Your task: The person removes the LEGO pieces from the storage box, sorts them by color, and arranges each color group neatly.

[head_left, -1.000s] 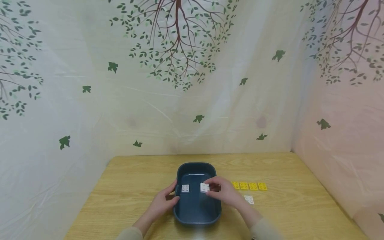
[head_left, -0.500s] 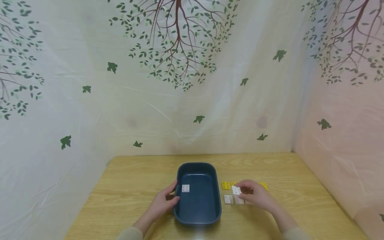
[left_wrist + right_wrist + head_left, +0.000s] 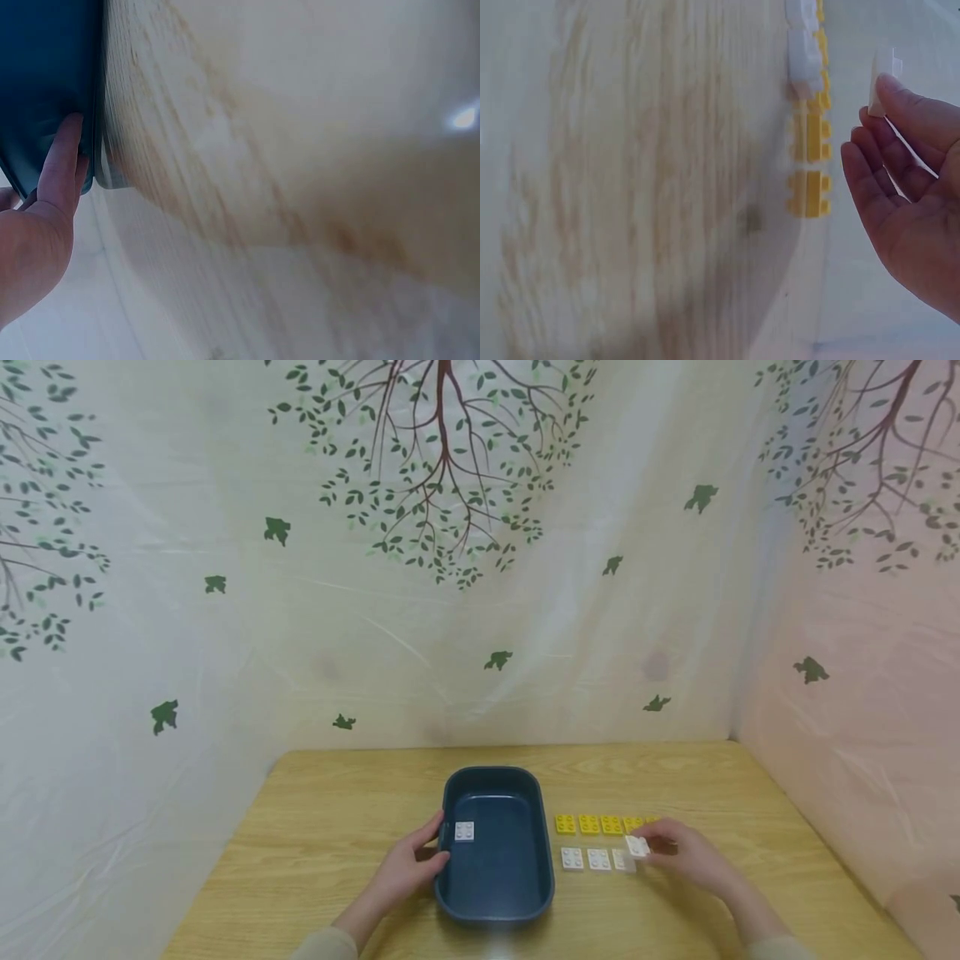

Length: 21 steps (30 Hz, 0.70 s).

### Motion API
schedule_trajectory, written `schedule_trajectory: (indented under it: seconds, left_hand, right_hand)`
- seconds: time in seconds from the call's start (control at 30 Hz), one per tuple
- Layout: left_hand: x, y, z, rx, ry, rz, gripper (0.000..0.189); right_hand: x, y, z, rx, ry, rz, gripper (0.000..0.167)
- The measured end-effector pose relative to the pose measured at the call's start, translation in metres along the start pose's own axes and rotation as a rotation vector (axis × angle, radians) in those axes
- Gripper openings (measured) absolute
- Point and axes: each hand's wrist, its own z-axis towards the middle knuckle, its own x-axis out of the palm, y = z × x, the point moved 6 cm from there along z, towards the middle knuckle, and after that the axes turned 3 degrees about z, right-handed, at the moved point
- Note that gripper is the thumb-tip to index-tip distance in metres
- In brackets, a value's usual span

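Observation:
A dark blue tub (image 3: 495, 893) stands mid-table with one white brick (image 3: 464, 831) inside at its left. My left hand (image 3: 437, 843) grips the tub's left rim; in the left wrist view a finger (image 3: 64, 161) lies against the tub wall (image 3: 45, 82). My right hand (image 3: 645, 848) pinches a white brick (image 3: 637, 846) just above the right end of a row of white bricks (image 3: 597, 858). The right wrist view shows that pinched brick (image 3: 882, 69) at the fingertips (image 3: 900, 94), off the table.
A row of yellow bricks (image 3: 588, 824) lies behind the white row, also seen as yellow bricks (image 3: 811, 169) in the right wrist view. The wooden table (image 3: 337, 827) is enclosed by a leaf-printed curtain (image 3: 450, 568) at the back and both sides.
My right hand has carried the white brick out of the tub and rightward, to the right end of the white row. The left hand and the tub have stayed put.

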Motion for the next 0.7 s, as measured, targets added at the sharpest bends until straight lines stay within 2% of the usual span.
schedule_trajectory:
  seconds: [0.37, 0.47, 0.53, 0.7]
  left_hand:
    - [0.000, 0.001, 0.000, 0.044, -0.001, -0.013, 0.066]
    - [0.000, 0.000, 0.000, 0.054, -0.004, -0.024, 0.066]
    - [0.000, -0.001, -0.001, 0.059, -0.006, -0.035, 0.066]
    - [0.000, -0.003, -0.002, 0.060, -0.011, -0.047, 0.067]
  right_hand:
    - [-0.004, -0.029, -0.002, 0.042, 0.025, -0.054, 0.036]
    - [-0.004, -0.035, -0.003, 0.080, 0.017, -0.047, 0.036]
    - [-0.004, -0.038, -0.004, 0.112, 0.012, -0.042, 0.035]
    - [-0.004, -0.038, -0.004, 0.129, 0.021, -0.039, 0.035]
